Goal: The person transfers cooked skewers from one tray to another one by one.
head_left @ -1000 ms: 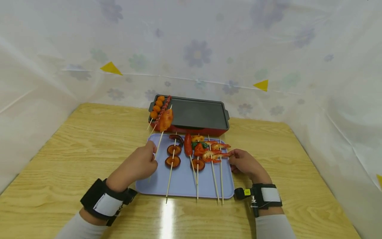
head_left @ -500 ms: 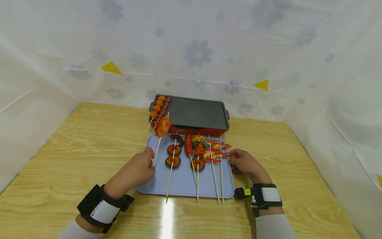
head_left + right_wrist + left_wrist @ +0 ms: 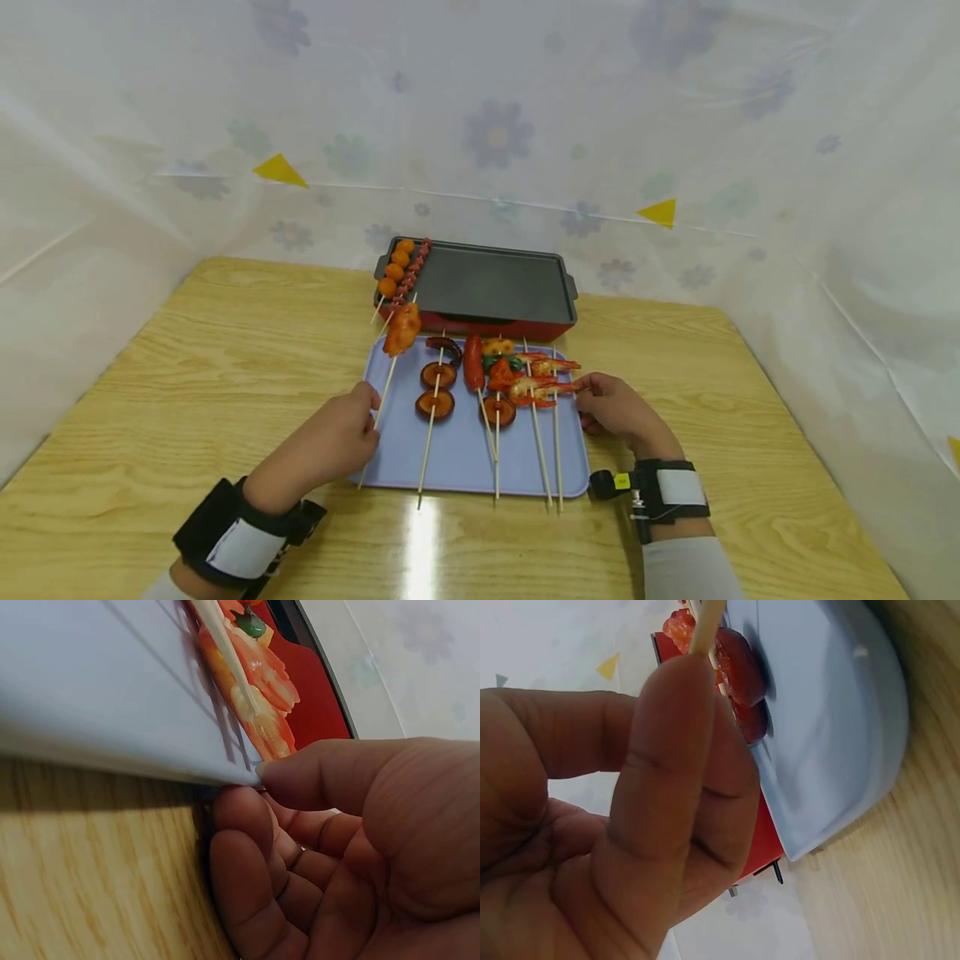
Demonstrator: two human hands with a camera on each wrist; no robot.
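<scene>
In the head view my left hand holds the stick of a chicken wing skewer above the left side of a pale lilac tray. The left wrist view shows the wooden stick pinched between thumb and fingers. At the tray's right edge, my right hand grips the rim, thumb on top and fingers below, as the right wrist view shows. Lying on the tray are a mushroom skewer, a sausage skewer, a mixed vegetable skewer and shrimp skewers.
Behind the tray stands a red and black grill. An orange ball skewer and a thin red meat skewer lie at its left end. A flowered white sheet hangs behind the wooden table.
My left hand has drawn the chicken wing skewer back from the grill's front edge, toward me and slightly left. The right hand keeps its place on the tray rim.
</scene>
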